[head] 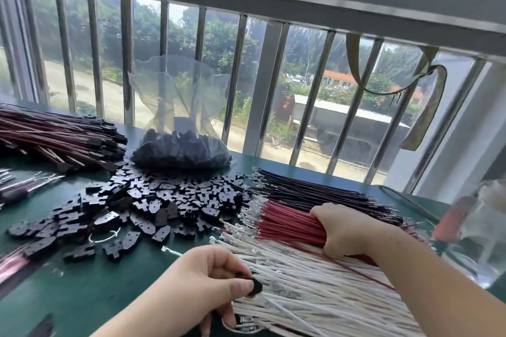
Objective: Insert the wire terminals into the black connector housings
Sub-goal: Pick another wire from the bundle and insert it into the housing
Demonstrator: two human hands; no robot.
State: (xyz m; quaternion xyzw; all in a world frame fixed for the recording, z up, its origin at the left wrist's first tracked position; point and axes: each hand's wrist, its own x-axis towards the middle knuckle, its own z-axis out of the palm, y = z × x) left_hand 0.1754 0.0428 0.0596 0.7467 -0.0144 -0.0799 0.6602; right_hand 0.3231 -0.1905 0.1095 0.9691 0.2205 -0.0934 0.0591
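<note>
Here the left hand (208, 279) pinches a black housing (255, 287) at its fingertips; the right hand (345, 230) grips red wires (290, 223).

Dark green table (90, 295), a heap of black connector housings (142, 208) with more in a clear plastic bag (180, 128), then white wires (315, 290), red wires (290, 224) and black wires (315, 189) side by side, plus dark maroon finished harnesses (54, 131) with black ends, all before grey window bars (127, 57).

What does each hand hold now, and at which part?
The left hand pinches one black connector housing by its edge, at the fingertips. The right hand grips the bundle of red wires around its middle, terminals pointing left.
</note>
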